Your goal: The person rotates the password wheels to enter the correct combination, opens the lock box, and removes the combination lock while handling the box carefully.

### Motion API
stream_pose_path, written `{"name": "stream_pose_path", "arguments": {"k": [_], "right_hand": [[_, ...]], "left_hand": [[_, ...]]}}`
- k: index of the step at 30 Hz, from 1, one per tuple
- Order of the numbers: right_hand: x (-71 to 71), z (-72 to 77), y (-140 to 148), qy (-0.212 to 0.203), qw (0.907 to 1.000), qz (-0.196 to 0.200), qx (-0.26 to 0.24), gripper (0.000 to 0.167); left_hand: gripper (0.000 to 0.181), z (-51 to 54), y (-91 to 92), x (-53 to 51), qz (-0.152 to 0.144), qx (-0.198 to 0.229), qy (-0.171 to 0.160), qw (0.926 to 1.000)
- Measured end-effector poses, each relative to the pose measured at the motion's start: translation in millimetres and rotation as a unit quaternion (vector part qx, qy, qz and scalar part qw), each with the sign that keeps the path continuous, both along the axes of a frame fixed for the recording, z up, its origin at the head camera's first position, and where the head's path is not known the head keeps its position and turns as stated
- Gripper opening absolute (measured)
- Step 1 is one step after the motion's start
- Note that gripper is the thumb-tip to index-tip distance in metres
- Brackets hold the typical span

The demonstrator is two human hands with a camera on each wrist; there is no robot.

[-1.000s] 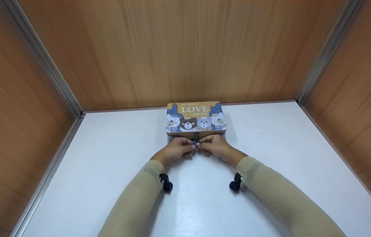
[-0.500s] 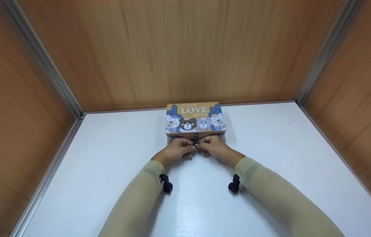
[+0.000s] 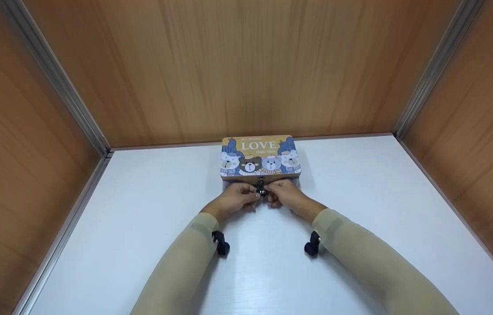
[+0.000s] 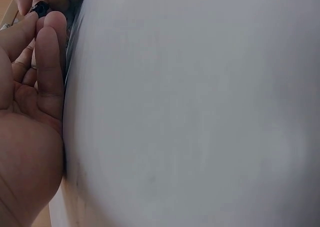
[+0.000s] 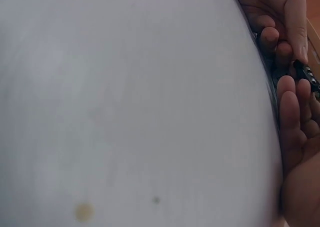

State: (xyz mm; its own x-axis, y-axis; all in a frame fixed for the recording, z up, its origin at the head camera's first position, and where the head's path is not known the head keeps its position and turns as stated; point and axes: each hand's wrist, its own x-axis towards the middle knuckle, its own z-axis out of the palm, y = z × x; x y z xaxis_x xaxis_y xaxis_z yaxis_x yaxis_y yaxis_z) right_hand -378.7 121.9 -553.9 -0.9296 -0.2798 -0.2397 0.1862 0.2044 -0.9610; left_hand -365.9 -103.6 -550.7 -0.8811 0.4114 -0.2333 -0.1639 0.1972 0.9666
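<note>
Left hand [image 3: 232, 200] is closed down to a pinch on a small dark lock [image 3: 262, 192], which sits right at the front of a box [image 3: 260, 151] toward the back of a white table [image 3: 246, 275]. The right hand [image 3: 289, 196] is in close too, fingers bent and right up at the lock's other side, but I can't tell whether it's pinching or just touching. Box looks closed (yep, the one with LOVE and cartoon bears [image 3: 249, 164] on top), near the wooden wall [image 3: 250, 74].
</note>
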Motion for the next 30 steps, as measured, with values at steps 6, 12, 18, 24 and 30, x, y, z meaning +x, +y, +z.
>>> {"name": "stream_pose_path", "arguments": {"k": [6,12,18,24,30], "right_hand": [[0.0,0.5,0.4,-0.006,0.9999,-0.006,-0.014,0.023],[-0.5,-3.2,1.9,0.011,0.9999,0.0,0.002,0.014],[0.1,-3.9,1.6,0.03,0.9993,0.006,0.02,0.011],[0.3,-3.7,0.5,0.024,0.9996,0.01,0.009,0.008],[0.3,-3.1,0.6,0.024,0.9995,0.014,0.016,0.015]], "left_hand": [[0.008,-0.8,-0.3,-1.4,0.0,0.0,0.004,1.0],[0.01,-2.5,-0.2,-2.7,0.0,-0.003,0.005,1.0],[0.014,-1.5,0.1,-2.6,-0.006,-0.01,0.018,0.9998],[0.012,-0.5,0.0,-1.3,-0.003,-0.013,0.014,0.9998],[0.013,-1.7,0.0,-1.9,-0.001,-0.014,0.012,0.9998]]}}
